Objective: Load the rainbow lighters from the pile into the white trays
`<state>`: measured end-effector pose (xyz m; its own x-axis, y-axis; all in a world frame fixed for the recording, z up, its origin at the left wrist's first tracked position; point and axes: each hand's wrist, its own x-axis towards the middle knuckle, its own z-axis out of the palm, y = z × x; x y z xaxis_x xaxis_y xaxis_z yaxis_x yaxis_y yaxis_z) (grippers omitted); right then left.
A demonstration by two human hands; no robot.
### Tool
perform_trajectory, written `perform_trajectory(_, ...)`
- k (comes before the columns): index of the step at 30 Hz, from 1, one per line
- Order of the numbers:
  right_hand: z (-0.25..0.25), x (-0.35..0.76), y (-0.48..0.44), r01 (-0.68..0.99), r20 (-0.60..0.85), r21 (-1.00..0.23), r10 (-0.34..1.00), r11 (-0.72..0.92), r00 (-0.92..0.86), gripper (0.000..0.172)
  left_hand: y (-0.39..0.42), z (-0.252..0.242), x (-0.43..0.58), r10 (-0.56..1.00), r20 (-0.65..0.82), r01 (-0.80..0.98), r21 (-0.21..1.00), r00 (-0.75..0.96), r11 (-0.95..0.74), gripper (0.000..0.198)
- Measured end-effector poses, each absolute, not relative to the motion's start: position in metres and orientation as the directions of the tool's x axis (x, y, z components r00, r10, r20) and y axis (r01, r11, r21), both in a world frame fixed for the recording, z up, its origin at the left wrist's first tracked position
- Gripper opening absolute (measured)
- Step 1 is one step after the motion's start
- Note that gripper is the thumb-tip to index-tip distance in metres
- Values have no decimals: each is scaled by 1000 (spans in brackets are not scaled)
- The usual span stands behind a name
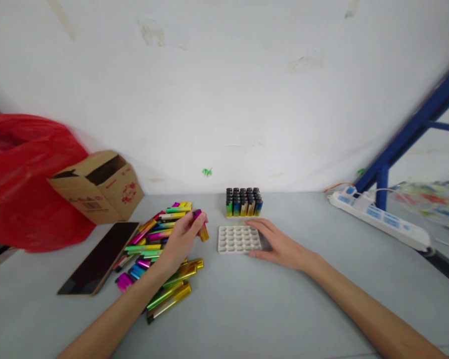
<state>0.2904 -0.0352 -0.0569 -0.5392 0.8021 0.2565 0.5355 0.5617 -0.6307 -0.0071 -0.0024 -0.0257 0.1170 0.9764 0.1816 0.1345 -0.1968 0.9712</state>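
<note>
My left hand [185,234] pinches a lighter [203,230] with a purple and gold metallic body, held upright just left of the white tray [221,252]. The tray lies flat, with rows of small hollows that look unfilled. Around its right end my right hand [275,244] is curved, fingers at the far corner and thumb at the near corner. Under and beside my left forearm spreads a loose pile of shiny coloured lighters [172,299]. Behind the tray, a block of lighters [244,203] stands upright in tight rows, black tops up.
A phone [99,259] lies left of the pile. Behind it stands an open cardboard box [105,194] beside a red plastic bag [33,174]. On the right are a white power strip [381,219] and a blue metal frame [404,134]. A white wall [224,99] backs the grey table [284,309].
</note>
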Motion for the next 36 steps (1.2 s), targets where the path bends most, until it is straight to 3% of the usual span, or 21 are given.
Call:
perform_trajectory(6,-56,289,-35,548,255,-613,799,569,-545,74,-6,-27,-4,950,104,-33,995,293,-99,42)
perform_trajectory(20,-58,292,-34,565,208,-614,804,551,-558,79,-10,-25,-1,919,-97,-125,980,383,155,61)
perform_trajectory(29,-54,291,-37,552,189,-636,803,538,-565,75,-15,-11,-4,901,-182,-230,930,393,288,38)
perform_trajectory(36,-55,292,-37,584,216,-631,839,510,-499,90,-16,-13,-3,915,-163,-195,949,369,248,38)
